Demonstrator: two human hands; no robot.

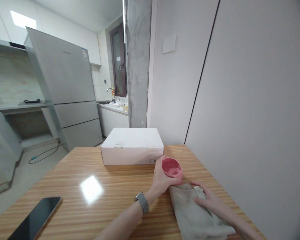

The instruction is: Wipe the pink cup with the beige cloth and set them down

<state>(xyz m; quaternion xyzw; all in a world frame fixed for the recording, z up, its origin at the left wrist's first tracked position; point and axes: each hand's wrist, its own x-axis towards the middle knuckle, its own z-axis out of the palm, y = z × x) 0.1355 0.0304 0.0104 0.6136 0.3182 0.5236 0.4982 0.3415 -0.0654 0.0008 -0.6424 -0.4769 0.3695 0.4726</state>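
My left hand (162,178), with a grey watch on the wrist, is wrapped round a small pink cup (172,168) held just above the wooden table (90,206). The cup stands upright at the far edge of a grey-beige cloth (192,216). My right hand (207,199) lies flat on that cloth with its fingers stretched out, pressing on its upper part. The cloth lies on the right side of the table, near the wall.
A white closed box (132,146) sits at the table's far edge, just behind the cup. A dark phone (36,216) lies face up at the front left. A grey wall runs close along the right. A fridge (65,86) and kitchen counter stand beyond.
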